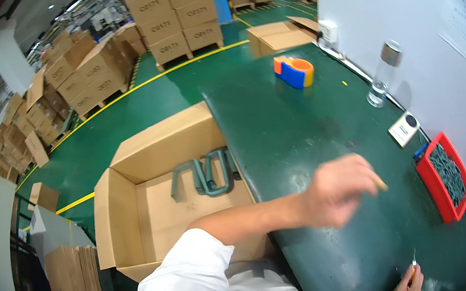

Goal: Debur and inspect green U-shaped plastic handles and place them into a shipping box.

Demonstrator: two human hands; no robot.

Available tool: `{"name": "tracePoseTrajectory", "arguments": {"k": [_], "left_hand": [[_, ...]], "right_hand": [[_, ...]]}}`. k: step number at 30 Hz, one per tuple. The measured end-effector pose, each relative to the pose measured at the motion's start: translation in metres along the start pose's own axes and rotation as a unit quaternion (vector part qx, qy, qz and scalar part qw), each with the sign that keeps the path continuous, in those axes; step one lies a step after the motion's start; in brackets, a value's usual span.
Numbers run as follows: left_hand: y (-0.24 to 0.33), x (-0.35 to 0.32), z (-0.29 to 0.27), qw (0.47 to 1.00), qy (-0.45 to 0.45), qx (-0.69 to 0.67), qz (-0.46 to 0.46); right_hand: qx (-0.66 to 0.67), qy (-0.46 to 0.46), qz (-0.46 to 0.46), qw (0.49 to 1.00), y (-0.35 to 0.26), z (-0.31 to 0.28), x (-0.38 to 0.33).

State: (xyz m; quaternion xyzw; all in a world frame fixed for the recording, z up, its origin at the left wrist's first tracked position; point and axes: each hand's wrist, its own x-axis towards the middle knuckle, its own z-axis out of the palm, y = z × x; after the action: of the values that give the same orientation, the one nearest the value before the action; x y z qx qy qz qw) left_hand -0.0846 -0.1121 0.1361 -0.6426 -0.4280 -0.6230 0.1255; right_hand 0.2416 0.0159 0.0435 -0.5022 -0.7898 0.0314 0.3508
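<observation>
My left arm reaches across the green table, its white sleeve [175,280] at the lower middle. Over the tabletop, my left hand [339,190] is closed and slightly blurred, with a small yellowish piece [380,184] sticking out at its fingertips; its kind is not clear. My right hand [408,286] shows only in part at the lower edge. Pinched upright in it is a slim tool with a thin pointed tip [414,258] and what looks like a yellowish handle, mostly covered by fingers. Neither hand touches the red bin [440,190] of small dark green pieces.
Left of the table [280,138], an open carton [121,222] holds several green U-shaped tubes [216,175]. An orange-and-blue tape dispenser [294,71], a clear bottle [382,78] and a small white box [404,129] stand on the tabletop. Flattened cardboard [74,289] leans lower left; stacked cartons [177,15] stand behind.
</observation>
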Motion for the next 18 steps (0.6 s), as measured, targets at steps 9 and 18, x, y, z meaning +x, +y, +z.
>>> {"name": "tracePoseTrajectory", "arguments": {"k": [9, 18], "left_hand": [[0.095, 0.039, 0.143, 0.847, 0.173, -0.449, 0.228], [0.102, 0.048, 0.150, 0.881, 0.074, -0.430, 0.182]], "right_hand": [[0.091, 0.046, -0.042, 0.994, 0.015, 0.034, 0.022], [0.101, 0.067, -0.051, 0.991, 0.039, 0.040, 0.010]]}}
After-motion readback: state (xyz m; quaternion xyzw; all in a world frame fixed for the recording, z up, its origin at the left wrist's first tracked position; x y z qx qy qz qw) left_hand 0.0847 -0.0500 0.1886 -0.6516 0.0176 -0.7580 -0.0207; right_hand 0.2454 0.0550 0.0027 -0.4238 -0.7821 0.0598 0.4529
